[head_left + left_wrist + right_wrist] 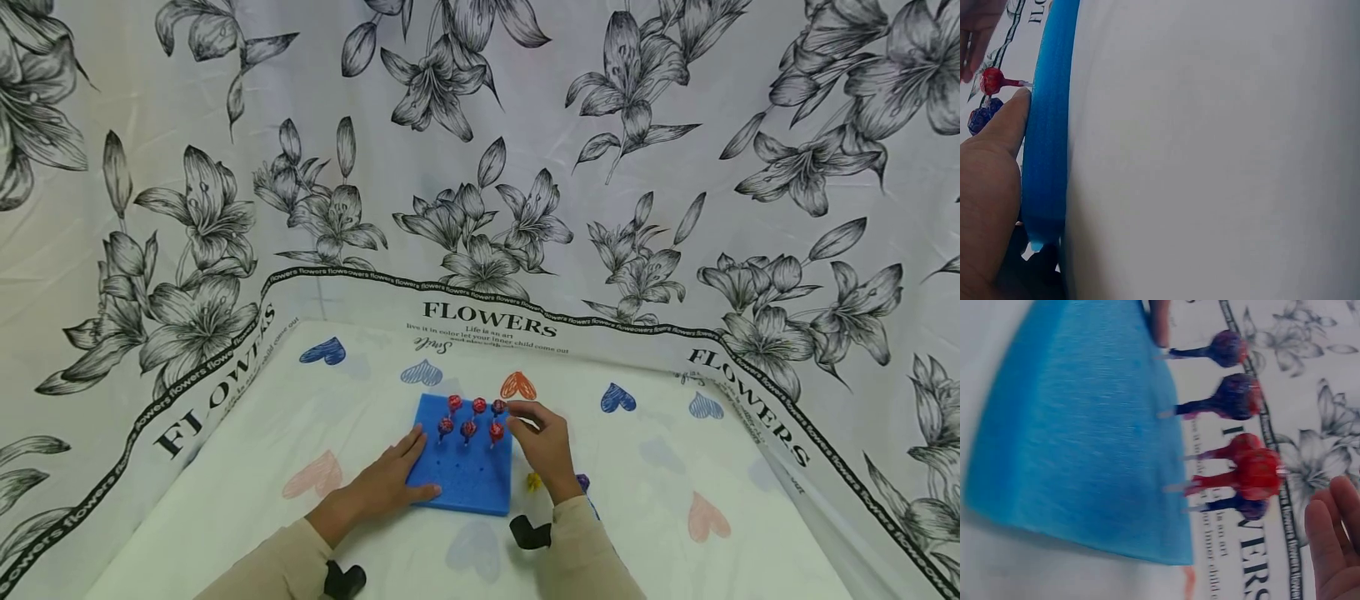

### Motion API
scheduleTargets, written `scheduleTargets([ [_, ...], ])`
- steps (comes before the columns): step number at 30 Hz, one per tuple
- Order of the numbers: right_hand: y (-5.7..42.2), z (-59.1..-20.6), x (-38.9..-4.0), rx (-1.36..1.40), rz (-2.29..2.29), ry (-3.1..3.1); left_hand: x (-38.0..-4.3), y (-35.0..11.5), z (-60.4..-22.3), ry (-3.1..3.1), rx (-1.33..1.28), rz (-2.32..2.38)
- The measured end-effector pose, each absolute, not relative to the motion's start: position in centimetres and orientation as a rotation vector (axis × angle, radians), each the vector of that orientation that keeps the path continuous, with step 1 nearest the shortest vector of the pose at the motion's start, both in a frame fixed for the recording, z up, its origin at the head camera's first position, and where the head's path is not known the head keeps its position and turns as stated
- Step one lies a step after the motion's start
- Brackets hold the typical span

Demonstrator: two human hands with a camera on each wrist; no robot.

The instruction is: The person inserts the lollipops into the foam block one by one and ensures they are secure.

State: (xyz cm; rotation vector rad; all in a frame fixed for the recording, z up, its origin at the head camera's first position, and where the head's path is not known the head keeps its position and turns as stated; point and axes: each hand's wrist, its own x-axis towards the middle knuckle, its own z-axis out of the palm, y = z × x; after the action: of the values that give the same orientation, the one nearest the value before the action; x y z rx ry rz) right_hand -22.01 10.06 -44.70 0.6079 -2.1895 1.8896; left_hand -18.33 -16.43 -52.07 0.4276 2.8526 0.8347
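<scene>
A blue foam block (468, 492) with small holes lies on the white cloth. Several wrapped lollipops stand upright in its far part in two rows, red ones and dark blue-purple ones. My left hand (382, 483) rests on the block's left side, thumb near the front corner and fingers stretched along the edge. The right hand (546, 446) hovers by the far right dark lollipop (498, 407), fingers loosely bent. In the right wrist view its fingertips (1319, 519) are apart from the red lollipop (1259, 475) and hold nothing.
Right of the block, a yellow-wrapped piece (533, 482) and a purple lollipop (583, 482) lie on the cloth, partly near or behind the right wrist. Heart prints mark the tabletop cloth (660, 517). A flower-printed curtain (480, 233) rises around the back and sides.
</scene>
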Motion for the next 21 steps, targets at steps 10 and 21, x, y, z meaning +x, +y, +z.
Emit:
scheduleTargets([
  [10, 11.6, -41.1, -20.9, 0.657, 1.815, -2.149, -18.3, -16.4, -52.2, 2.849, 0.403, 0.846],
  [21, 14.5, -40.0, -20.0, 0.630, 1.684, -2.125, -18.5, -16.4, -52.3, 2.863, 0.407, 0.831],
])
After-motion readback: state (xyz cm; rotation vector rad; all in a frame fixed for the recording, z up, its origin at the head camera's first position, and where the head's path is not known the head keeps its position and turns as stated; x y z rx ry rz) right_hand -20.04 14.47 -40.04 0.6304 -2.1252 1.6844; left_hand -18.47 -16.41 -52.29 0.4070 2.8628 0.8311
